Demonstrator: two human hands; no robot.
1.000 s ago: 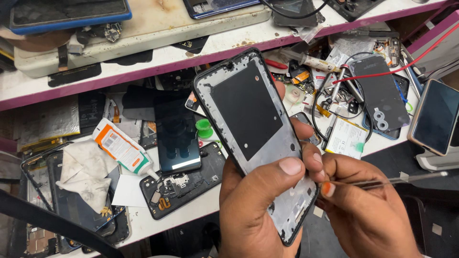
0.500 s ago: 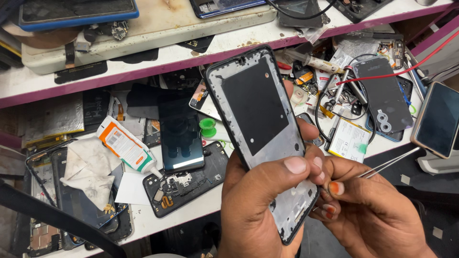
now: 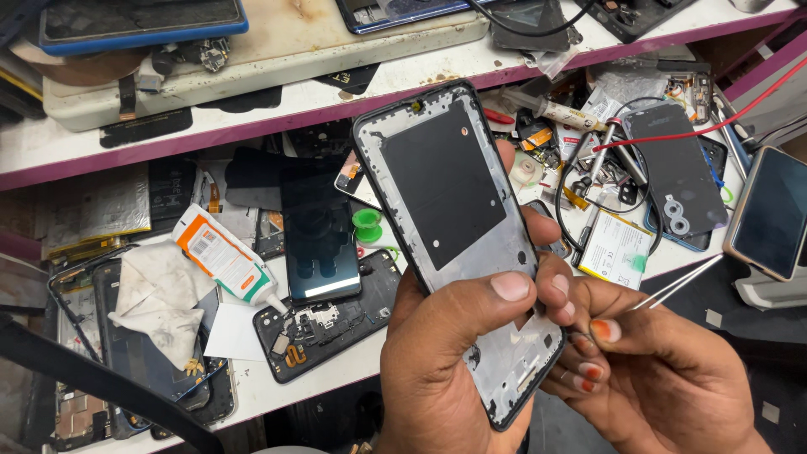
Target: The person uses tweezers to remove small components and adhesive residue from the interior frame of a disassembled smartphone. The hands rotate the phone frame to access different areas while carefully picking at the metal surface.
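Head view: looking down at a cluttered phone-repair counter point(image 3: 336, 387), with both hands low in the middle.
Left hand point(image 3: 445, 370): wrapped round the lower part of a phone middle frame point(image 3: 454, 227), thumb pressed flat on its face, fingers curled behind.
Right hand point(image 3: 664, 370): fingers pinched on thin metal tweezers point(image 3: 681, 282), which point up and to the right, away from the frame; fingertips touch the frame's right edge.
Where the frame is: held up off the counter, tilted, top end toward the shelf point(image 3: 252, 101).
Handling: looks light and thin, a stiff plate with a dark pad, but I'd guess it bends or chips if twisted. Best gripped by the long side rails, not the flat middle.
Counter: white and grubby, packed. A dark phone screen point(image 3: 319, 240) lies just left of the hands, next to an opened phone back point(image 3: 328, 324), a white and orange glue tube point(image 3: 223, 256), a crumpled cloth point(image 3: 160, 298) and a small green cap point(image 3: 366, 224).
Right side: another phone back cover point(image 3: 677, 172), a red wire point(image 3: 714, 126) and a flat battery point(image 3: 615, 250).
Room: shelf above has a purple edge and holds more phones and parts.
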